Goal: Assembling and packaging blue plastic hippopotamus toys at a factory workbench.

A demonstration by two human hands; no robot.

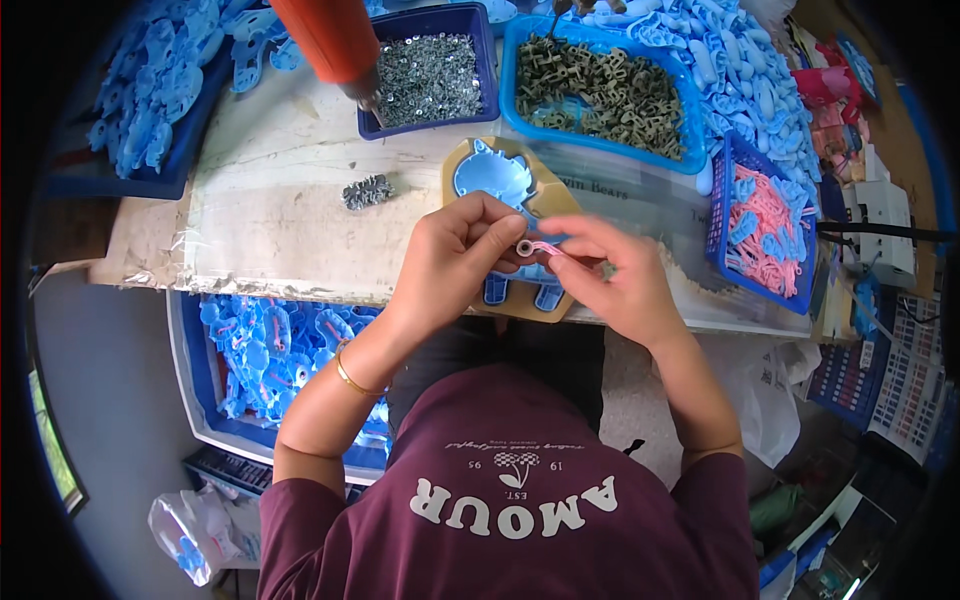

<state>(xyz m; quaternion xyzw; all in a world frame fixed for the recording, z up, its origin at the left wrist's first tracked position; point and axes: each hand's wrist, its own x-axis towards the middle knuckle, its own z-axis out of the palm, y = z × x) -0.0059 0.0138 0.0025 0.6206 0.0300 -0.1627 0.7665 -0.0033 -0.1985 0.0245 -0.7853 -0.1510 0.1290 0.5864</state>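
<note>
I note a clear bag (205,520) at lower left, a window (55,440) at far left, a white bag (768,410) at right, and a black cable (870,231) crossing a white box (888,198).

Maroon shirt (500,570): white lettering (556,513); tabletop (300,225): dark print (605,190)

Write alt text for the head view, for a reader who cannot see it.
A person's left hand and right hand handle a small pink cord with a round ring at its end, above a tan holder with blue plastic parts. Beyond stand a dark blue tray and a light blue tray of small pieces, with an orange tool pointing down.
</note>
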